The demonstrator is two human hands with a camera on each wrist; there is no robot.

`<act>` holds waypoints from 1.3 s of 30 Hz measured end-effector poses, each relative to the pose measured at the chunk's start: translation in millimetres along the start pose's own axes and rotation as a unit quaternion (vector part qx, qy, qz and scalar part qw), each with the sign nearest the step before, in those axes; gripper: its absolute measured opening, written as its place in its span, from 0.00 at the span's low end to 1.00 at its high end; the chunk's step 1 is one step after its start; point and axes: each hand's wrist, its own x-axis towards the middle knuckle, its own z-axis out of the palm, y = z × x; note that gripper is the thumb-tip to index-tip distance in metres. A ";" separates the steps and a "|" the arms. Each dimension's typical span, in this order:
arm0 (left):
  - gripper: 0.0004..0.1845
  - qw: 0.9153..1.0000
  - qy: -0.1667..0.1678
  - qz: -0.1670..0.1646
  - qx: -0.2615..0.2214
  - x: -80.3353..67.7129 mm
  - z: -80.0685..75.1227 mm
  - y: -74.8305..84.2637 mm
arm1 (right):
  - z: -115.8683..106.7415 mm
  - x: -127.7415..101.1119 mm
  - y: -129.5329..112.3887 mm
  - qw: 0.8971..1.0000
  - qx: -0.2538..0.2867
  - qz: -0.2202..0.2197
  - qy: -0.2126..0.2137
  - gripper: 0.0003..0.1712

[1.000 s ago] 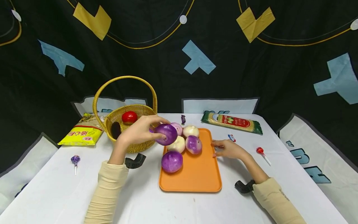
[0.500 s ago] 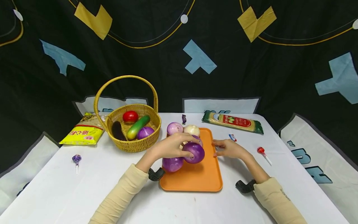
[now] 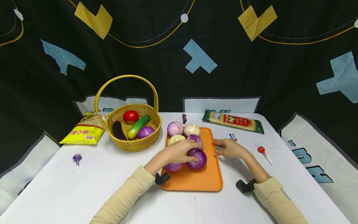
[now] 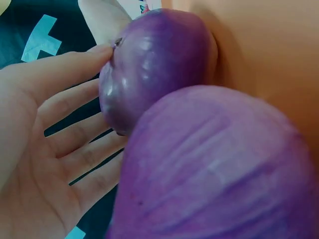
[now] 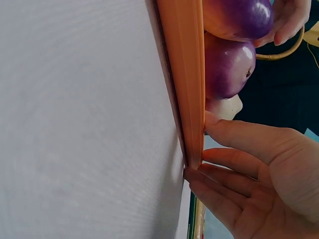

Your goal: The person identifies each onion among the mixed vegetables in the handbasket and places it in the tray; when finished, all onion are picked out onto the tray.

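Observation:
An orange tray [image 3: 195,179] lies mid-table and carries several purple and white onions. My left hand [image 3: 181,152] holds a purple onion [image 3: 198,158] low on the tray, fingers curved over its top and thumb on its front. In the left wrist view those fingers touch that onion [image 4: 154,64], and another purple onion [image 4: 219,169] lies nearer the wrist. My right hand [image 3: 227,148] rests on the tray's right rim [image 5: 187,74] with straight fingers, thumb on top. A wicker basket [image 3: 131,144] at the left holds a tomato [image 3: 130,116], a cucumber [image 3: 138,126], an eggplant and a purple onion [image 3: 144,132].
A yellow packet [image 3: 82,132] lies left of the basket and a noodle packet [image 3: 232,122] at the back right. A purple lollipop [image 3: 76,159], a red lollipop [image 3: 261,151] and two small sweets [image 3: 183,118] lie on the white cloth. Dark backdrop behind.
My left hand has carried the purple onion from beside the basket rightward and down onto the tray, beside the front onion. The right hand has stayed at the tray's rim.

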 end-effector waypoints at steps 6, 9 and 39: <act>0.24 1.000 0.019 -0.001 0.016 -2.6 -8.1 -2.3 | 0.3 0.5 1.1 1.000 -0.003 0.001 0.001 0.34; 0.25 0.999 0.033 -0.001 0.012 -6.8 -18.0 -6.1 | 0.8 0.1 1.5 1.000 -0.001 0.002 0.002 0.35; 0.23 0.983 0.017 -0.184 -0.011 -73.8 -120.4 -101.5 | 1.7 2.4 2.2 1.000 0.003 0.008 -0.002 0.33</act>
